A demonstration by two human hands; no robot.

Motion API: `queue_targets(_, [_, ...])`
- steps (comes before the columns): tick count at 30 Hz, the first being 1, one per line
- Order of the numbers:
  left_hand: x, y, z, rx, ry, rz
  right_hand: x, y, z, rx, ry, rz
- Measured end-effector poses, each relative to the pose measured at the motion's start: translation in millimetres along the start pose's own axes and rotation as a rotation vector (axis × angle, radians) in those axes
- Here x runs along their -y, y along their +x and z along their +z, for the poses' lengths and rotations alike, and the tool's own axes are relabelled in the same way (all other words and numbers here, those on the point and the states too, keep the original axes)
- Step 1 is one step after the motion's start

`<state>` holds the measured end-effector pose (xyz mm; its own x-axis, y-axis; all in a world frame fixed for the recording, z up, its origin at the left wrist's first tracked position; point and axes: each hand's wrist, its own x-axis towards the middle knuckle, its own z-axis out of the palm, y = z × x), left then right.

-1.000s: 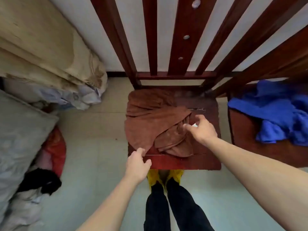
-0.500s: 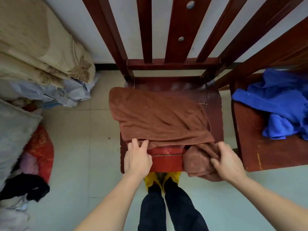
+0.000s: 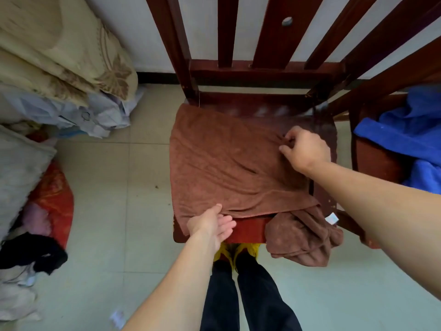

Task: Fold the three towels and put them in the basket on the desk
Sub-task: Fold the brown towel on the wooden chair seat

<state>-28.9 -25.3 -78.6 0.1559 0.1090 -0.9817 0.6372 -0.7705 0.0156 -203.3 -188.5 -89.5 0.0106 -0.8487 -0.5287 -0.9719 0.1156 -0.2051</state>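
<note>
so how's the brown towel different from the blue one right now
The brown towel is spread mostly flat over the middle chair, one end bunched and hanging off the front; the blue towel lies crumpled in a heap on the neighbouring chair. The right hand pinches the brown towel and the left hand touches its near edge; no hand is on the blue towel. Both sit on dark red wooden chairs, neither folded.

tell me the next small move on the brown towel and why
Probably draw the right hand out to the right, pulling its pinched crease flat. The brown towel lies mostly spread on the chair seat with the left hand at its near edge, but a bunched end hangs off the near right corner, so it seems not yet ready to fold.
</note>
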Motion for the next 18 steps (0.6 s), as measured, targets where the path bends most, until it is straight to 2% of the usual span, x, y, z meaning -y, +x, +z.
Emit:
queue_targets(2, [-9, 5, 6, -0.102, -0.026, 0.111, -19, -3, 0, -0.056, 0.049, 0.06])
queue_targets(5, [-34, 6, 5, -0.27, 0.106, 0.426, -62, -27, -7, -0.102, 0.141, 0.238])
queue_targets(8, [-64, 11, -1, -0.28, 0.129, 0.599, -99, -68, -6, 0.036, 0.151, 0.341])
queue_targets(10, [-81, 11, -1, -0.223, 0.092, 0.585, -105, -93, -2, 0.219, 0.097, 0.344])
queue_targets(12, [-88, 8, 0, -0.12, 0.017, 0.517, -99, -99, -3, 0.256, 0.047, 0.317])
queue_targets(16, [-97, 12, -8, 0.056, -0.135, 0.37, -53, -54, -16, -0.035, 0.202, 0.221])
queue_targets(18, [-103, 14, -11, 0.076, -0.17, 0.334, -23, -18, -17, -0.08, 0.278, 0.174])
